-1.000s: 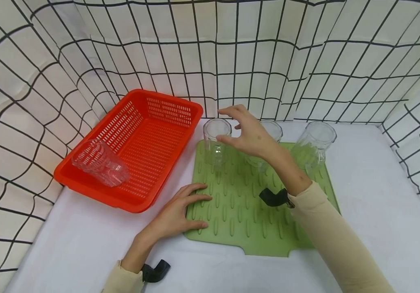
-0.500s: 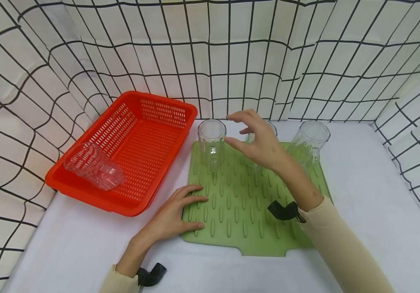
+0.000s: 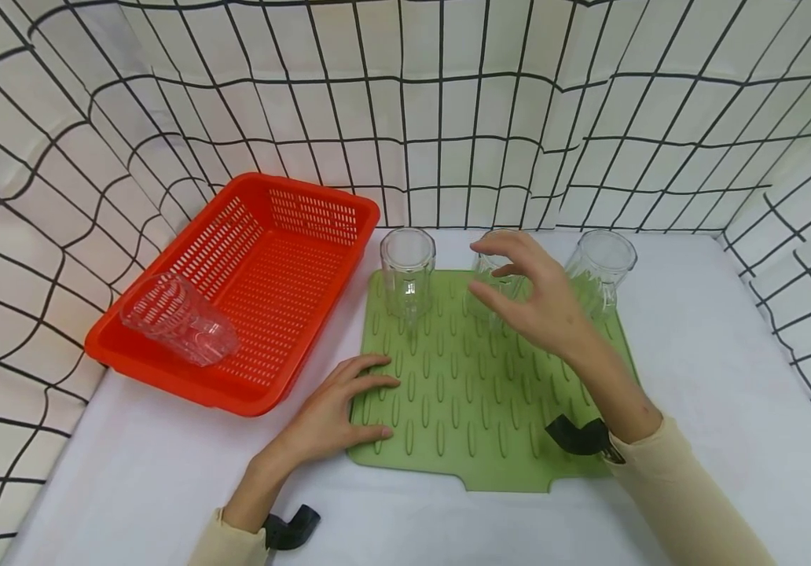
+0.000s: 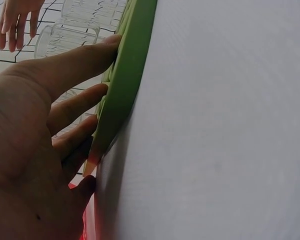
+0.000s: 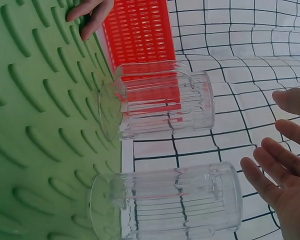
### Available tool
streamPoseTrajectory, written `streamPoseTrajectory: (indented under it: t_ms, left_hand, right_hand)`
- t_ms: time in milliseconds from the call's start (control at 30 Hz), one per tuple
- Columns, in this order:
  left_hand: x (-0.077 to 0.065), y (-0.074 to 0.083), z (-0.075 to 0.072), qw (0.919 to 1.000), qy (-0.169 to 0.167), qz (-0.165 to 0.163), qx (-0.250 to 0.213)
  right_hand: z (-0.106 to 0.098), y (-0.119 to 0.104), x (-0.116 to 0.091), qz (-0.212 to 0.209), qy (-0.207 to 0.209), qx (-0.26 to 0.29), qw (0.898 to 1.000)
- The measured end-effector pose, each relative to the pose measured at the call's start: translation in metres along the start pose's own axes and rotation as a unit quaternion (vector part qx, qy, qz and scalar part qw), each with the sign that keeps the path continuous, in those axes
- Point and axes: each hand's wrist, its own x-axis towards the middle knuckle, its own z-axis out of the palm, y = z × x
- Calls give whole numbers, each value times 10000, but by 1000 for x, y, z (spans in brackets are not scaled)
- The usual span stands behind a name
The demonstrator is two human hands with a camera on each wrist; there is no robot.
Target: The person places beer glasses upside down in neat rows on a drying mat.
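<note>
My left hand [image 3: 324, 417] rests with spread fingers on the left edge of the green drying mat [image 3: 455, 432]; in the left wrist view its fingertips [image 4: 112, 40] touch the mat's rim. Three clear glass mugs stand along the mat's back: a left mug [image 3: 408, 275], a middle mug [image 3: 486, 271] and a right mug [image 3: 599, 271]. My right hand [image 3: 543, 303] hovers with curved, parted fingers in front of the middle mug and partly hides it. In the right wrist view a gap shows between these fingers [image 5: 262, 180] and the mugs.
A red plastic basket [image 3: 306, 271] stands left of the mat, with another clear glass [image 3: 186, 322] lying tilted against its front left wall. Grid-patterned cloth [image 3: 476, 110] rises behind and at both sides. White cloth [image 3: 717, 377] covers the table.
My right hand has moved right and slightly down, from beside the left mug to the middle mug. The left hand stays on the mat, and the mugs keep their places on it.
</note>
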Motion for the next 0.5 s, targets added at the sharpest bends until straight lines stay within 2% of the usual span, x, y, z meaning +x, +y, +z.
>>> streamPoseTrajectory:
  t_ms: [200, 500]
  left_hand:
    - [2, 0, 0, 9999, 75, 113, 21]
    - [2, 1, -1, 9999, 70, 100, 4]
  right_hand:
    - [-5, 4, -14, -26, 60, 33, 10000]
    - [-14, 12, -34, -38, 277, -155, 9995]
